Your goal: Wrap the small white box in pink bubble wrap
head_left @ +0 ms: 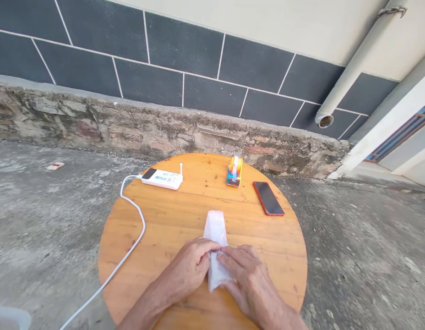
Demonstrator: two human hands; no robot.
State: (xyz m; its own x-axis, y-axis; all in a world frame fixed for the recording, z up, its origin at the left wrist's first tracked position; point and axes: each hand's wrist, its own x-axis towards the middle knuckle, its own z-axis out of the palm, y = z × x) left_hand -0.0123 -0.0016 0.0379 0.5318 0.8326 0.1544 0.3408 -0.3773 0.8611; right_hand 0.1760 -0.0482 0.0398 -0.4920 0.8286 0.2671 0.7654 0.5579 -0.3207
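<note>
A long, narrow packet in thin white wrapping (215, 228) lies on the round wooden table, pointing away from me. What is inside it is hidden. My left hand (192, 261) grips its left edge, with the fingers bent over the top and the thumb at the side. From the right, my right hand (245, 272) presses its fingertips onto the middle of the packet, its thumb low against the near end. The fingertips of both hands nearly meet over the wrapping.
On the wooden table (178, 206) stand a tape dispenser (234, 172) at the back, a red-edged phone (268, 198) at right and a white power-bank-like device (161, 178) at left. Its white cable (143, 220) runs off the left edge. Behind is a tiled wall (185, 46) with a drainpipe (356, 68).
</note>
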